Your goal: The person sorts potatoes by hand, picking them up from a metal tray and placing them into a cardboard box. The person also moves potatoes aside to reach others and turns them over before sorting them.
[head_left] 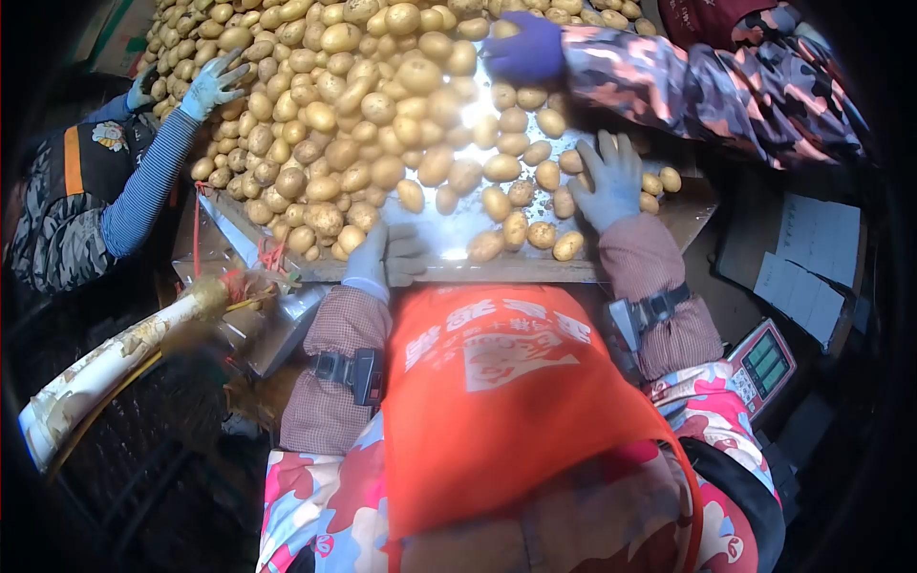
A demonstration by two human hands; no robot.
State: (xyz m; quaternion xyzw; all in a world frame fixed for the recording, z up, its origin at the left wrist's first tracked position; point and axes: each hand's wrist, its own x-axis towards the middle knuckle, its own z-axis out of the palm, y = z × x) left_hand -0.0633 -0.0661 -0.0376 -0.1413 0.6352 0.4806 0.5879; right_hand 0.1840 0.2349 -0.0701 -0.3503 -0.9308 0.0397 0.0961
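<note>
Nearest the camera hangs an orange apron, with a dark strap on each checked sleeve above it. Low on the right sits a small scale with a green display.

The left hand, in a grey glove, rests at the near edge of the desk, on bare shiny metal. Its grip is slack, fingers loosely bent, with nothing in them; one potato lies just beside its knuckles.

The right hand, also gloved grey, lies palm down further in. Its grip is wide open, fingers spread among loose potatoes; what sits under the palm is hidden.

The potatoes are heaped over the far and left part of the desk, thinning to scattered ones near the front edge.

Beyond, a co-worker's pale-gloved hand rests on the heap at the left, and another's purple-gloved hand touches it at the top.
</note>
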